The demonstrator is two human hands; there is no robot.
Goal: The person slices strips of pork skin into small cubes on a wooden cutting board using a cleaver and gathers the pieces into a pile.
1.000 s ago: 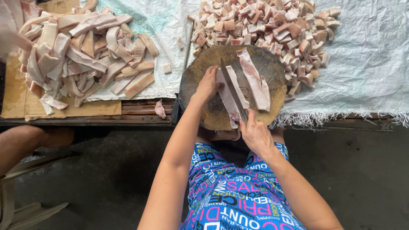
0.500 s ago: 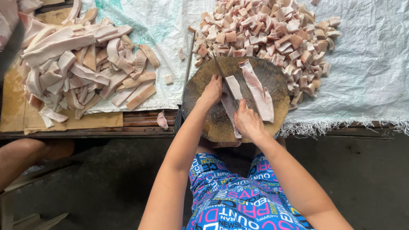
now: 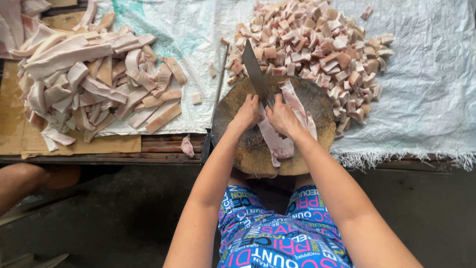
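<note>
A round wooden chopping board point(image 3: 320, 101) lies at the table's near edge with a few long pale meat strips point(image 3: 273, 139) across it. My right hand point(image 3: 285, 118) grips the handle of a cleaver point(image 3: 255, 69), whose blade points away from me, over the board's far left rim. My left hand point(image 3: 246, 113) is curled beside it, fingers down on the ends of the strips. Beyond the board lies a heap of small cut meat cubes point(image 3: 317, 44).
A large pile of uncut meat strips point(image 3: 89, 84) sits at the left on a white woven sack point(image 3: 426, 99) and cardboard point(image 3: 15, 134). One loose piece point(image 3: 187, 146) lies by the table edge. Another person's limb point(image 3: 29, 181) shows at lower left.
The cleaver has swung up and away, from lying across the strips to pointing at the cube heap. Both hands have drawn close together at the board's middle.
</note>
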